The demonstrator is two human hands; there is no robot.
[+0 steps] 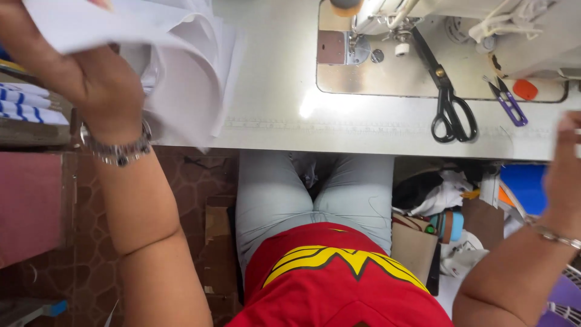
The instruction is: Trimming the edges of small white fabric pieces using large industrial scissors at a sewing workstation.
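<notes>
White fabric pieces (181, 66) stacked at far left of the surface (290, 85), top layers lifted and gripped by left hand (91, 79); right hand (566, 163) at right edge, mostly cut off, open or closed cannot tell; black scissors (451, 103) and purple thread snips (508, 103) lying beside the sewing machine (460, 30)

A sewing workshop.
An industrial sewing machine (423, 24) sits in a grey table (278, 91), with black scissors (448, 91), thread snips (508, 103) and stacked white fabric (187, 66).
</notes>
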